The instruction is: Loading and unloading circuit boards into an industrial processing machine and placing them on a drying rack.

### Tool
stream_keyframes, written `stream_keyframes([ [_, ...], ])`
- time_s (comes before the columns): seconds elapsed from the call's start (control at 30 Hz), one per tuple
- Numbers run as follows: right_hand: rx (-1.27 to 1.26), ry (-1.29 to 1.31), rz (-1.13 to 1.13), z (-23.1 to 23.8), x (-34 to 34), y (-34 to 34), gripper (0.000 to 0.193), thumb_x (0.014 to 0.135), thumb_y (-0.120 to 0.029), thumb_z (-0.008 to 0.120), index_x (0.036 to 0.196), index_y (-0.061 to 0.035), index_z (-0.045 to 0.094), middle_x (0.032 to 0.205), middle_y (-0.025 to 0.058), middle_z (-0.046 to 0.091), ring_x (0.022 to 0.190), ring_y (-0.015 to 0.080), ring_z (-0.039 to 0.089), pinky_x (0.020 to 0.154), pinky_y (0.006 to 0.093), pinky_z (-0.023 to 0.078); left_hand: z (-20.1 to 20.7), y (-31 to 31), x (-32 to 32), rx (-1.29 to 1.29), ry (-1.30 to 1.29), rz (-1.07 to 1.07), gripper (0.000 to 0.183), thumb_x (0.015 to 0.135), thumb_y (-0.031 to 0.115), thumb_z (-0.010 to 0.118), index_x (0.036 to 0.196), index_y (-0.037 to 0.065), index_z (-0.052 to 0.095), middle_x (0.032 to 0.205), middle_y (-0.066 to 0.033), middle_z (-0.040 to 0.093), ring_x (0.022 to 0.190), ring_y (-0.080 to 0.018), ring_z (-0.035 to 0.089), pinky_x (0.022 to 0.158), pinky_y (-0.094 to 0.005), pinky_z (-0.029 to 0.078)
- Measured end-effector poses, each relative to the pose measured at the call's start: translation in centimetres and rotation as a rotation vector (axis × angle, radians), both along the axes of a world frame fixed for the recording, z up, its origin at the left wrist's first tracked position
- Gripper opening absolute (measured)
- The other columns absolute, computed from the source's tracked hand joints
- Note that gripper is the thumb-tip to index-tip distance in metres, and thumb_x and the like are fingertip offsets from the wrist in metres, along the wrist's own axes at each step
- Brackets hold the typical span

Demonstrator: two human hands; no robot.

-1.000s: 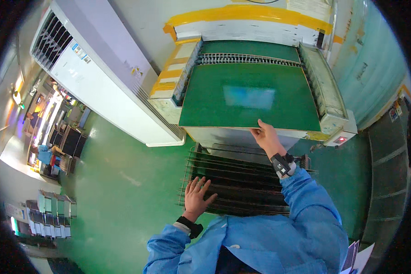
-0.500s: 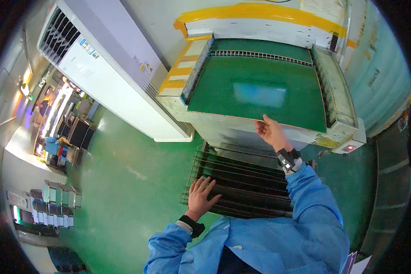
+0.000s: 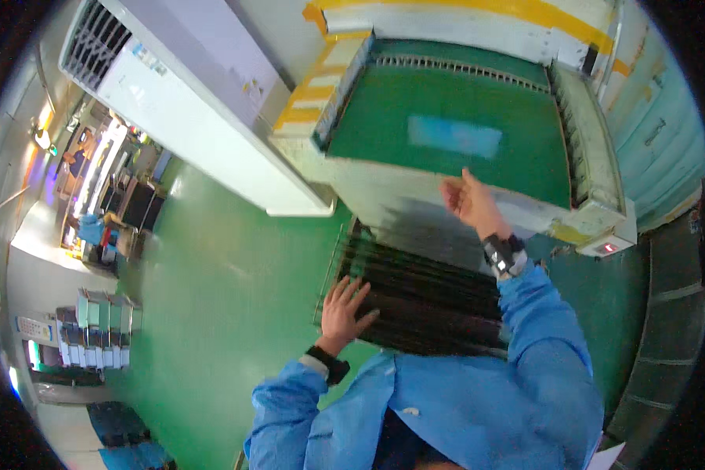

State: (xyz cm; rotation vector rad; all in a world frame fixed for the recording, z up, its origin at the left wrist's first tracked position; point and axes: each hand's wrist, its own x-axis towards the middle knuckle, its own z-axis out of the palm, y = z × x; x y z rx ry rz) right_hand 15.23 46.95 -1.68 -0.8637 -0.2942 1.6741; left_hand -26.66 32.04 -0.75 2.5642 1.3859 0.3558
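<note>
A flat green panel (image 3: 446,102) with a thin pale edge lies on the conveyor machine (image 3: 595,157), between its two side rails. At the panel's near edge is my right hand (image 3: 475,207), its thumb on top and the other fingers curled at the rim, closed on it; motion blurs the fingertips. My left hand (image 3: 343,315) is open, fingers spread, over the left end of a dark rack (image 3: 431,301) with thin metal rods. That rack stands low in front of the machine, and my blue-sleeved body hides its near side.
A tall white air conditioner (image 3: 211,117) stands left of the machine. Dark stacked panels or crates (image 3: 658,313) line the right side. Across the green floor (image 3: 219,313), at far left, are stacked trays (image 3: 94,333) and a lit work area with a person in blue (image 3: 92,229).
The whole scene has shifted upward in the picture as the head view tilted. Both hands keep nearly the same places, the right at the panel's edge, the left over the rack.
</note>
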Motion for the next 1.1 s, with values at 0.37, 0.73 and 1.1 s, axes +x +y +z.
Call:
stream_keyframes([
  [0.37,0.218,-1.331,0.649,-2.4,-1.3,-6.8,0.050,0.099,-0.052,0.069,0.106,-0.0037,0.077,0.096,0.0052,0.076,0.087,0.0171,0.069,0.080,0.0340,0.054,0.2,0.4,0.2,0.018,-0.048,-0.008,0.067,0.088,0.052,0.075,0.145,0.019,0.063,0.154,-0.0078,0.056,0.149,-0.0323,0.044,0.124,-0.0509,0.032],
  [0.73,0.177,-1.558,0.607,-2.8,-2.5,-10.9,0.062,0.095,-0.062,0.067,0.101,-0.0017,0.080,0.091,0.0231,0.075,0.090,0.0415,0.072,0.082,0.0468,0.055,-0.2,1.0,1.0,0.028,-0.058,0.002,0.068,0.088,0.052,0.076,0.146,0.019,0.062,0.154,-0.0092,0.056,0.149,-0.0345,0.044,0.122,-0.0520,0.034],
  [1.1,0.378,-1.631,0.525,-3.5,-1.4,-9.4,0.049,0.096,-0.049,0.070,0.097,0.0000,0.078,0.081,0.0236,0.071,0.077,0.0405,0.070,0.073,0.0459,0.052,-1.2,1.4,1.4,0.036,-0.106,0.010,0.067,0.089,0.053,0.074,0.144,0.016,0.063,0.154,-0.0105,0.055,0.149,-0.0342,0.043,0.120,-0.0527,0.034],
])
